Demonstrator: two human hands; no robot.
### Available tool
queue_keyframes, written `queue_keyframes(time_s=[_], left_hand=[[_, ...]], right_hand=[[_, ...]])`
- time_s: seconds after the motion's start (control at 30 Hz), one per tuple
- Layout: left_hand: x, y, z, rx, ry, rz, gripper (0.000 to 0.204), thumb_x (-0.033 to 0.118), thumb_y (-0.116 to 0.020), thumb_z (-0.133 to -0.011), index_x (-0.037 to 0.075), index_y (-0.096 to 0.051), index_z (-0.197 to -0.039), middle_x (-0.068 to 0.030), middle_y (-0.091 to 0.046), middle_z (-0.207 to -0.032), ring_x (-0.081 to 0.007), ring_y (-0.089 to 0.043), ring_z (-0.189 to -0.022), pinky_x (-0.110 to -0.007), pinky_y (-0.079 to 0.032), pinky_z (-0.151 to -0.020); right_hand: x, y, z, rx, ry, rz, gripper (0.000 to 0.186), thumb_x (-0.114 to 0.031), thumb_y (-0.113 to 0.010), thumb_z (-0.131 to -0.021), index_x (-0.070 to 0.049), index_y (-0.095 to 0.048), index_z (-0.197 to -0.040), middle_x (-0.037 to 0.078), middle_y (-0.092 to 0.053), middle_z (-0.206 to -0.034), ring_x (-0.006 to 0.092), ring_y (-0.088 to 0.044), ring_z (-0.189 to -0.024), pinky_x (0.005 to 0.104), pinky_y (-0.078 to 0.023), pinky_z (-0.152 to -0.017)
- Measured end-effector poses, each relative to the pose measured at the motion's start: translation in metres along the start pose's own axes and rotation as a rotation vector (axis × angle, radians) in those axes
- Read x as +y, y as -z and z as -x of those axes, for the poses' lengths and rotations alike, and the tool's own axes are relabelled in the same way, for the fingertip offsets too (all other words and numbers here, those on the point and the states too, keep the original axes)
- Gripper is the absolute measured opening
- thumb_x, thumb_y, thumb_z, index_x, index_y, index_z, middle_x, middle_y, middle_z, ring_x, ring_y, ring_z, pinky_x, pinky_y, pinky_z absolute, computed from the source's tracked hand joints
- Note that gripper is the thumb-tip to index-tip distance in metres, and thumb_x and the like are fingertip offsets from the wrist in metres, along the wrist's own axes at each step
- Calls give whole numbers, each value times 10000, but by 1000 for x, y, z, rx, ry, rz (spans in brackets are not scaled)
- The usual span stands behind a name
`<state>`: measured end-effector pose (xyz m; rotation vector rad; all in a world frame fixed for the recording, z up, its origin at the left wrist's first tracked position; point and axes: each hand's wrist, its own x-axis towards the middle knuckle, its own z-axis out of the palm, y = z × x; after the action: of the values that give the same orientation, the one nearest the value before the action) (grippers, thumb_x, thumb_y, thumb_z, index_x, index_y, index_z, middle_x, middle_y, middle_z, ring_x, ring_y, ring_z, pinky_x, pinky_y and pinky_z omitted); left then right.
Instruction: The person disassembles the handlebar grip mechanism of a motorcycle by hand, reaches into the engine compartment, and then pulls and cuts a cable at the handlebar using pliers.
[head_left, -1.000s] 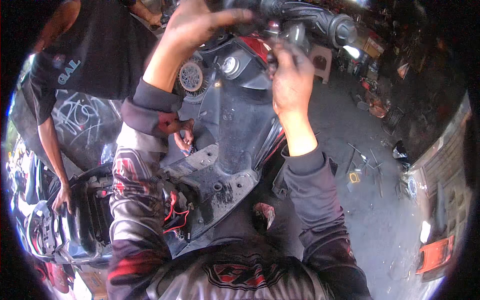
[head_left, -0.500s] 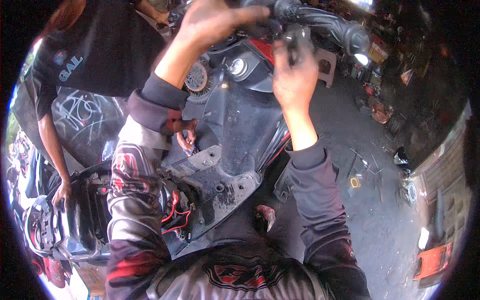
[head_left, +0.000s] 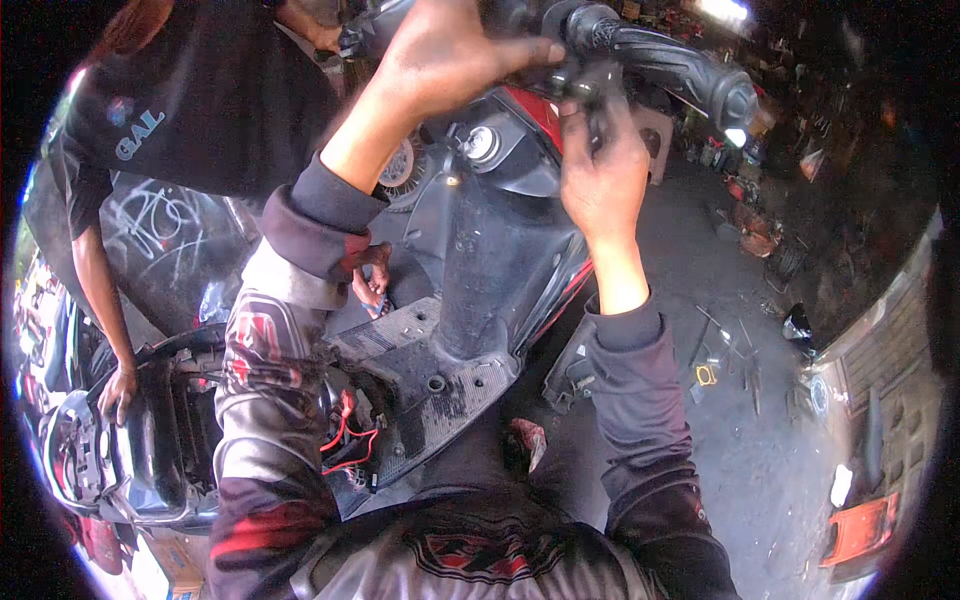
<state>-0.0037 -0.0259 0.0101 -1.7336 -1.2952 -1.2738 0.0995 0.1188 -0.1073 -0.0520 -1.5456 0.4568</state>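
Black rubber handlebar grip [head_left: 668, 62] slants rightward, right hand [head_left: 606, 170] nearer
Left hand [head_left: 442, 58] left of grip, thumb spread; right curled; cannot tell what either pinches

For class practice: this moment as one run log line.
left hand: near handlebar | right hand: fingers curled near it, hold unclear | co-worker's hand: on scooter
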Motion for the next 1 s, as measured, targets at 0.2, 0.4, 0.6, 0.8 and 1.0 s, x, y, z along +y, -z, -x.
queue_keyframes(time_s=[0.2,0.4,0.6,0.8,1.0], left_hand=[[8,10,-9,-105,-35,23,538,104,-884,-742,-13,-637,-1204,-141,-657,-1143,-237,-618,-1133,-385,-493,-998],[21,14,-13,-195,-91,-47,561,42,-850,-731,-33,-592,-1223,-170,-646,-1131,-273,-636,-1084,-381,-511,-930],[21,12,-14,-234,-80,-88,566,20,-840,-713,-62,-575,-1206,-238,-640,-1122,-391,-647,-1088,-431,-508,-940],[33,7,-11,-204,-223,-511,600,12,-787,-727,-68,-539,-1267,-275,-641,-1135,-485,-584,-1132,-484,-482,-968],[33,8,-11,-153,-232,-454,605,-20,-732,-714,-62,-527,-1282,-274,-637,-1118,-473,-577,-1082,-499,-477,-907]], right_hand=[[3,0,-11,41,-246,-318,583,-477,-657,-1006,70,-654,-1207,127,-731,-917,211,-697,-846,369,-535,-804],[6,-14,-13,101,-268,-541,600,-457,-697,-992,95,-667,-1224,92,-723,-926,158,-652,-838,335,-525,-803],[2,-16,-8,108,-299,-528,572,-421,-705,-997,102,-685,-1226,101,-738,-1020,157,-639,-927,314,-503,-867],[6,-25,-8,176,-321,-689,437,-369,-683,-1019,55,-701,-1124,41,-681,-953,102,-556,-863,265,-441,-789],[11,-21,-6,99,-350,-586,570,-462,-647,-1023,80,-716,-1188,82,-730,-934,152,-588,-837,312,-486,-789]])
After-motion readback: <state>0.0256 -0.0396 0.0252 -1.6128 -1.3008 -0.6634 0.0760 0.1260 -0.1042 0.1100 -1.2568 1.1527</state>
